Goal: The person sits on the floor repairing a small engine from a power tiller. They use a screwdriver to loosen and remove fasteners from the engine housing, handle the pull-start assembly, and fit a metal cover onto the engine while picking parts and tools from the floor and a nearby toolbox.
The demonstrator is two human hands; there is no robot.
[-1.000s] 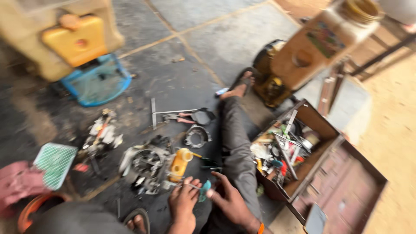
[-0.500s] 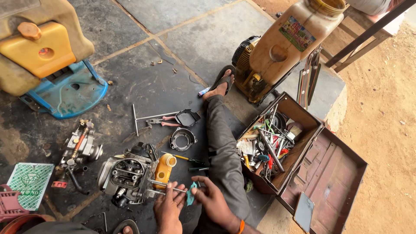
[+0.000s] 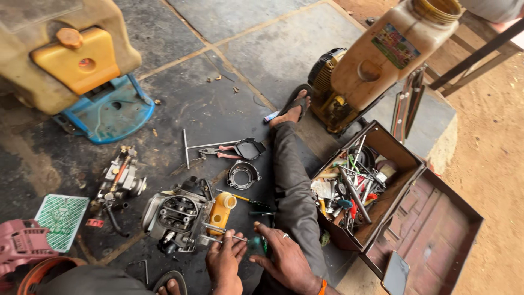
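A small engine (image 3: 177,218) with a yellow part (image 3: 221,212) lies on the dark stone floor between my legs. My left hand (image 3: 224,261) pinches the thin metal shaft of a screwdriver (image 3: 226,236) beside the engine. My right hand (image 3: 284,258) is closed around the screwdriver's green handle (image 3: 255,246). The shaft's tip rests against the engine's near side. My right leg (image 3: 292,180) in grey trousers stretches away, with a sandal (image 3: 295,102) on the foot.
An open wooden toolbox (image 3: 382,186) full of tools stands to the right, a phone (image 3: 395,272) on its lid. Two sprayer tanks (image 3: 393,54) (image 3: 65,60), a carburettor (image 3: 120,180), a round gasket cover (image 3: 243,173), pliers (image 3: 221,153), a rod (image 3: 186,147) and a green packet (image 3: 61,214) lie around.
The view has steadied and shifted, bringing the engine closer to centre. Both hands stay together on the screwdriver near the engine.
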